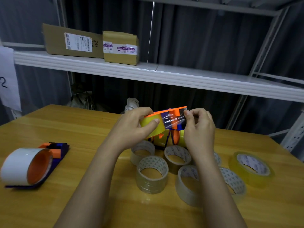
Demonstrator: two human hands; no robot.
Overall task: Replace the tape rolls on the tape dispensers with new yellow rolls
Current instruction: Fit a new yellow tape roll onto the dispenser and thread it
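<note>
I hold an orange and blue tape dispenser (174, 111) up above the wooden table (69, 129). My left hand (136, 125) grips the yellow roll (148, 125) mounted on it. My right hand (199, 124) pinches the free end of the tape (174, 120), which is stretched across the dispenser's front. Another dispenser (176, 137) with a yellow roll stands just behind and below my hands. At the left lies a third dispenser (56, 150) carrying a white roll (23, 163). A loose yellow roll (251, 168) lies flat at the right.
Several clear and brown tape rolls (153, 174) stand clustered on the table under my forearms. A white metal shelf (148, 71) crosses above the table and carries two cardboard boxes (92, 43). A shelf upright (294, 135) stands at the right edge.
</note>
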